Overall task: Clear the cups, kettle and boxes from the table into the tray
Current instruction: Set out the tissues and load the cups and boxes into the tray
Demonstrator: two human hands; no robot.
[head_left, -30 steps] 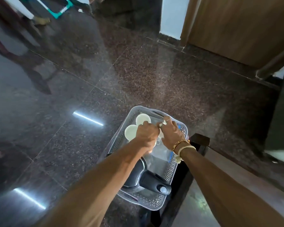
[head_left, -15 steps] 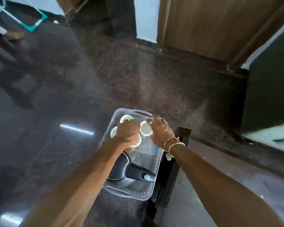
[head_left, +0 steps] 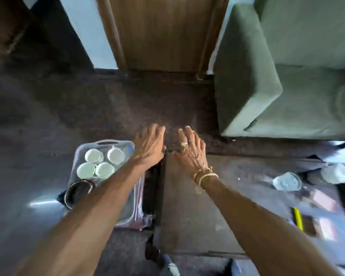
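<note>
Both hands were empty, with fingers straight and spread, and they did not touch each other. The left hand was held palm down over the far right corner of the tray, and its forearm crossed above the tray's right side. The right hand was held over the far left corner of the tabletop. It wore rings on two fingers and bangles at the wrist. The clear plastic tray sat just beside the tabletop's left edge and lower, over the dark floor; what bore it could not be told. Inside it, four white cups stood upright in a tight cluster at the far end, and the black kettle lay at the near left, partly hidden by the forearm. Towards the right end of the tabletop there was a crumpled clear wrapper, some pinkish flat items and a yellow strip, all too blurred to identify. A green sofa stood beyond the tabletop on the right, and a wooden door stood straight ahead.
</note>
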